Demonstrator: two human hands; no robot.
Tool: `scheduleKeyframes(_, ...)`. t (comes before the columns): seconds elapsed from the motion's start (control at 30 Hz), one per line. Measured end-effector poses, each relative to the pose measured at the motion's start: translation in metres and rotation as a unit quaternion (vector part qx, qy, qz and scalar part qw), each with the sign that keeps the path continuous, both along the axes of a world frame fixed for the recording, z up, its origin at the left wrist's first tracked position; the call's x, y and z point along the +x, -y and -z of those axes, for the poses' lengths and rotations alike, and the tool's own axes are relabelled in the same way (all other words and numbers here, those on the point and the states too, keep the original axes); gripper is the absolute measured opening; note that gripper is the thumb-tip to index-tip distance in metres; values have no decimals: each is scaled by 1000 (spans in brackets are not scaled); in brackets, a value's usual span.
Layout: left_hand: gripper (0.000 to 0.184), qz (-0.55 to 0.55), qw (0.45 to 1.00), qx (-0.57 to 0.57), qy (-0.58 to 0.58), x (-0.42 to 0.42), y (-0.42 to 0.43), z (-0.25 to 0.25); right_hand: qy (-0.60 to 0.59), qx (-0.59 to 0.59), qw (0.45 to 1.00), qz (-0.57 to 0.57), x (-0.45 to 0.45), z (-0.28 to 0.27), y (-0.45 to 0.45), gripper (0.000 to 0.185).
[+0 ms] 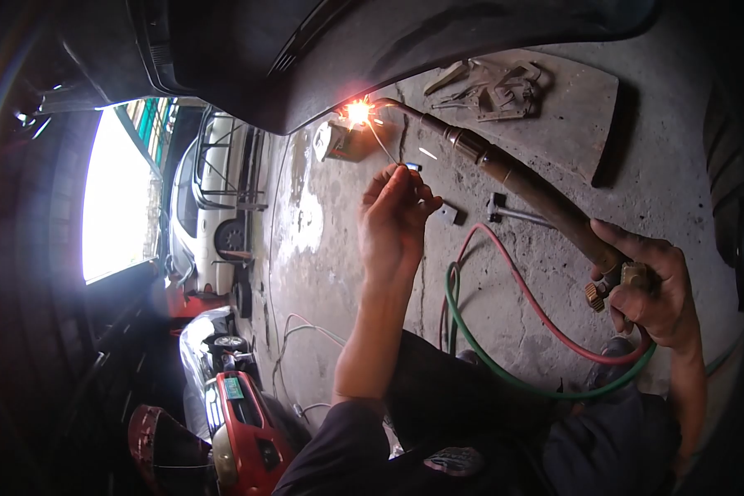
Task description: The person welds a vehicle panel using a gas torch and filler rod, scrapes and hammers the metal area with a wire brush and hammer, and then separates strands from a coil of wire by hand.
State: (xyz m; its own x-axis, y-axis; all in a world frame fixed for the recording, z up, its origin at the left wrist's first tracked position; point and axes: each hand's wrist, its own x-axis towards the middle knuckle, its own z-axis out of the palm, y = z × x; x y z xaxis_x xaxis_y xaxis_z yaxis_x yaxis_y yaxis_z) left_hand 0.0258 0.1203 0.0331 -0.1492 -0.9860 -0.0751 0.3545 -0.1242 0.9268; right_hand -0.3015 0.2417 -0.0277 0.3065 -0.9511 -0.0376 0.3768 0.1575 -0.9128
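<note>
My left hand point(393, 211) pinches a thin filler rod point(383, 144), its far end at a bright, sparking glow point(358, 112). My right hand point(660, 281) is wrapped around the valve end of a brass welding torch point(546, 202), near its knobs point(595, 296). The torch's bent tip reaches the same glow, at the lower edge of a dark vehicle panel point(339, 78). Glare hides the exact spot where tip, rod and panel meet. A red hose point(517, 269) and a green hose point(479, 347) loop below my right hand.
Several locking clamps point(496, 89) lie on a flat board point(583, 107) on the concrete floor. A hammer point(517, 215) rests under the torch, and a can point(332, 142) stands behind the glow. A white car point(215, 207) and a red car point(252, 422) are at the left.
</note>
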Motion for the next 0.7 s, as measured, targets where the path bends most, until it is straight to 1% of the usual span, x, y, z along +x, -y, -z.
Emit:
scheduleKeyframes(0.5,11,-19,1000,-1,7,0,-4,0,0,-17,1000,-1,2,4,1,67)
scheduleKeyframes(0.7,12,2,1000,-12,-9,3,0,1,7,-9,1000,-4,1,2,1,67)
